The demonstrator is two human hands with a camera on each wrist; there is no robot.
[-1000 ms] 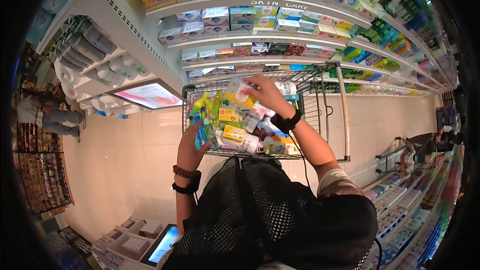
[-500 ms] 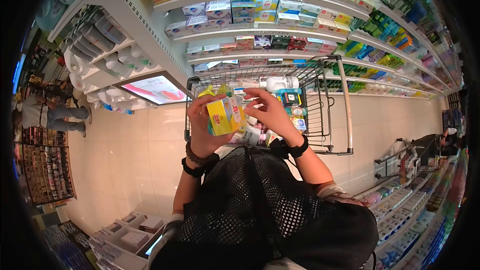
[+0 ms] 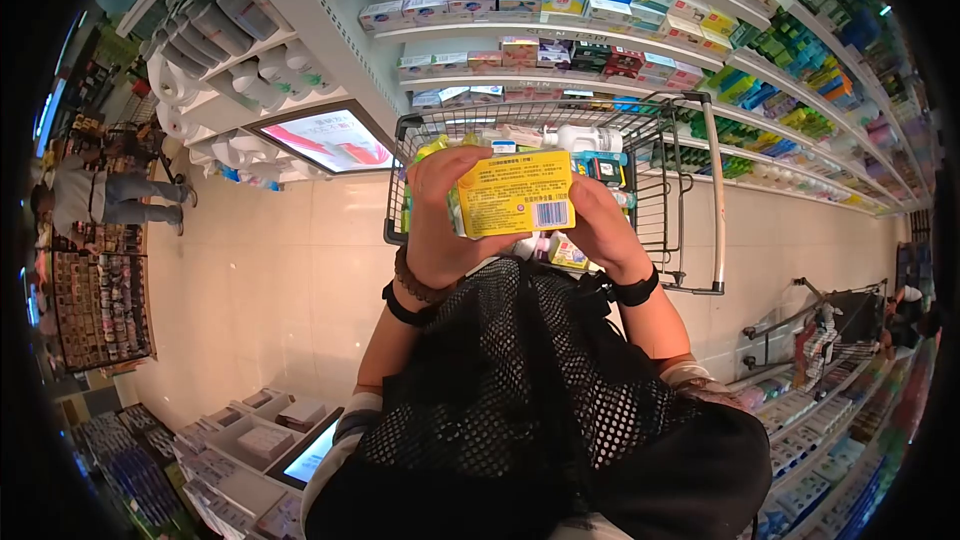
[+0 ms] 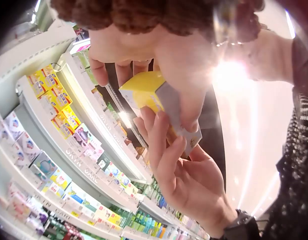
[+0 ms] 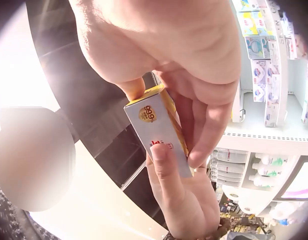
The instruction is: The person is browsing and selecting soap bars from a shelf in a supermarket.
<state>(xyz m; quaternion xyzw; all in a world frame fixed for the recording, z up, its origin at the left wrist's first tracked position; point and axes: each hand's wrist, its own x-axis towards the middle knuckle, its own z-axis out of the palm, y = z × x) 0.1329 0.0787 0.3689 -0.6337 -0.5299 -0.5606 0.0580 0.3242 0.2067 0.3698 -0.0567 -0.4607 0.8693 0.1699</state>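
Note:
Both hands hold one yellow box (image 3: pixel 516 193) above the cart, its printed face with a barcode turned up in the head view. My left hand (image 3: pixel 440 210) grips its left end, and my right hand (image 3: pixel 604 225) grips its right end. In the left wrist view the box (image 4: pixel 150 85) shows yellow and grey sides, with the left thumb along it and the right fingers (image 4: pixel 161 130) against it. The right wrist view shows a pale side of the box (image 5: pixel 153 127) with a gold round mark, the left thumb (image 5: pixel 165 162) lying on it.
A wire cart (image 3: pixel 650 200) holding bottles and boxes stands in front of the body. Shelves (image 3: pixel 560 35) of boxed goods run behind it. A lit screen (image 3: pixel 325 140) is at the left, with a person (image 3: pixel 125 180) beyond. Another cart (image 3: pixel 845 320) stands at the right.
The left hand took hold of the box, which was lifted from the cart area toward the body. Since then it has been turned to its printed yellow face, and the right hand has closed on its right end.

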